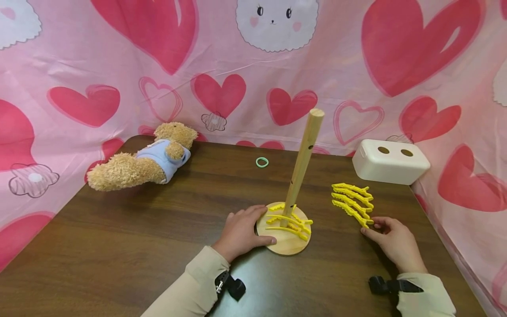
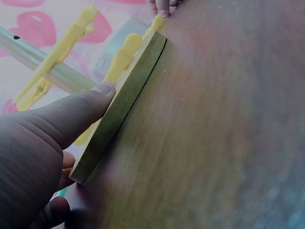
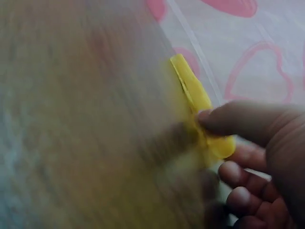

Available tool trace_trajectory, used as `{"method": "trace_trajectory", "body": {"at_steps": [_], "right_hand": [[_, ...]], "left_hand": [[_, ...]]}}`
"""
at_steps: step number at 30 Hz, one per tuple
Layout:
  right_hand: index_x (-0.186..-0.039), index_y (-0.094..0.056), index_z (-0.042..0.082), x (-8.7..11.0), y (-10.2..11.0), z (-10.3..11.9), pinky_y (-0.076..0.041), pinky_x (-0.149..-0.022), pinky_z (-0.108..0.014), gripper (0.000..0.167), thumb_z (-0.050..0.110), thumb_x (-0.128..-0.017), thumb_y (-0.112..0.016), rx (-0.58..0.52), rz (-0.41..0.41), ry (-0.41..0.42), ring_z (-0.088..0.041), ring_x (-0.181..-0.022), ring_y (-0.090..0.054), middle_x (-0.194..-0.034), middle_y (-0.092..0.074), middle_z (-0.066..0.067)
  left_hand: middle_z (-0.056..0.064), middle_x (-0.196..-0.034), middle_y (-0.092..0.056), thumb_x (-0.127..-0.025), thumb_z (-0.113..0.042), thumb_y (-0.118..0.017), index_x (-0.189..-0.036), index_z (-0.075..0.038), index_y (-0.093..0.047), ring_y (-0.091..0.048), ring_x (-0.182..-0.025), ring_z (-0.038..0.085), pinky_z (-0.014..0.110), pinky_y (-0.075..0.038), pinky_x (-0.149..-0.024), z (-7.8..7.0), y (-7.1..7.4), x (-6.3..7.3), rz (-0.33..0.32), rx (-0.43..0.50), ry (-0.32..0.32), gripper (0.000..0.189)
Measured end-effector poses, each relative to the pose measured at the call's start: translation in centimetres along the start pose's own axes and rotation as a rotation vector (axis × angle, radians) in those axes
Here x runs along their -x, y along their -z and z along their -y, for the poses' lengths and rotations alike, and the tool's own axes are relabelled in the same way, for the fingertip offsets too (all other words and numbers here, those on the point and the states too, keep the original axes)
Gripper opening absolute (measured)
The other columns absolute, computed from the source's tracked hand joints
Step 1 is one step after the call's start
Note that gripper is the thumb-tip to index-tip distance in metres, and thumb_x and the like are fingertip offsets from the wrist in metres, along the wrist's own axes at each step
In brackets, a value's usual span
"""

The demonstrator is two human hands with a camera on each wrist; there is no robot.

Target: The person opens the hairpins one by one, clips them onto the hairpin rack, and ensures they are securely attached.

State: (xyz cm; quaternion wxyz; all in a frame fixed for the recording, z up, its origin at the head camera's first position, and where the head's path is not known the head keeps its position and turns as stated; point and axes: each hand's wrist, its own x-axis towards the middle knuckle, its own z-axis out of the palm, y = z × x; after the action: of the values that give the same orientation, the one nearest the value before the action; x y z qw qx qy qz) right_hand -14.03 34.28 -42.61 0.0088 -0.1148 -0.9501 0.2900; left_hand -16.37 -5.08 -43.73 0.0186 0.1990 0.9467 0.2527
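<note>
At the table (image 1: 158, 229), the right grip (image 1: 396, 242) pinches a slim yellow clip (image 3: 202, 98), the left grip (image 1: 242, 230) a wooden disc (image 1: 283, 245).

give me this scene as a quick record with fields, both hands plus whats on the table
left hand: grips the edge of the wooden stand's round base
right hand: pinches the near end of the nearest clip in the loose group
loose clips: yellow, side by side on the table
clips on stand: yellow, around the pole's foot; how they attach is unclear
teddy bear: light blue top, lying far left
green ring: beyond the stand
white box: two round holes on top, far right
</note>
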Motion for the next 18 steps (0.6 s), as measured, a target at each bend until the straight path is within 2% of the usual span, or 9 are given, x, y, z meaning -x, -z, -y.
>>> {"method": "trace_trajectory", "body": {"at_steps": [4,7,11,14,18], "right_hand": [[-0.128,-0.059,-0.003,0.4,-0.6,-0.2,-0.044,-0.066,-0.028,0.066,0.050,-0.091,-0.071,-0.129,-0.097,-0.069,-0.025,-0.090,-0.054,-0.111,-0.063,-0.020],[-0.127,-0.060,0.002,0.6,-0.9,-0.4,-0.045,-0.063,-0.021,0.059,0.047,-0.091,-0.072,-0.248,-0.170,-0.088,-0.015,-0.084,-0.053,-0.102,-0.065,-0.005],[-0.121,-0.063,0.004,0.8,-1.1,-0.2,-0.047,-0.064,-0.018,0.050,0.039,-0.088,-0.078,-0.379,-0.216,-0.052,-0.006,-0.079,-0.057,-0.086,-0.065,0.013],[-0.117,-0.066,0.002,0.9,-1.2,0.3,-0.048,-0.064,-0.016,0.045,0.031,-0.086,-0.082,-0.433,-0.231,-0.005,-0.003,-0.077,-0.060,-0.083,-0.067,0.016],[-0.112,-0.068,0.001,1.3,-1.2,1.2,-0.049,-0.062,-0.016,0.041,0.025,-0.084,-0.084,-0.442,-0.259,0.044,-0.003,-0.074,-0.061,-0.080,-0.067,0.016]], "left_hand": [[-0.003,-0.149,-0.052,-0.076,-0.066,-0.076,-0.147,-0.018,-0.053,-0.054,-0.127,0.023,0.043,-0.038,-0.088,0.0,0.0,0.0,0.003,-0.001,0.002,0.089],[-0.003,-0.149,-0.052,-0.076,-0.066,-0.076,-0.147,-0.018,-0.053,-0.053,-0.127,0.023,0.044,-0.038,-0.089,0.0,0.0,0.0,0.001,-0.003,0.003,0.089],[-0.003,-0.149,-0.052,-0.076,-0.066,-0.076,-0.147,-0.018,-0.053,-0.053,-0.128,0.023,0.044,-0.038,-0.089,0.0,0.0,0.0,0.004,-0.006,0.007,0.089],[-0.003,-0.149,-0.052,-0.076,-0.066,-0.076,-0.147,-0.018,-0.053,-0.053,-0.128,0.023,0.044,-0.038,-0.088,-0.1,0.0,0.0,0.007,-0.004,0.009,0.089],[-0.003,-0.149,-0.052,-0.076,-0.066,-0.076,-0.147,-0.018,-0.053,-0.053,-0.128,0.023,0.044,-0.038,-0.089,0.0,0.0,0.0,0.004,0.001,0.007,0.089]]}}
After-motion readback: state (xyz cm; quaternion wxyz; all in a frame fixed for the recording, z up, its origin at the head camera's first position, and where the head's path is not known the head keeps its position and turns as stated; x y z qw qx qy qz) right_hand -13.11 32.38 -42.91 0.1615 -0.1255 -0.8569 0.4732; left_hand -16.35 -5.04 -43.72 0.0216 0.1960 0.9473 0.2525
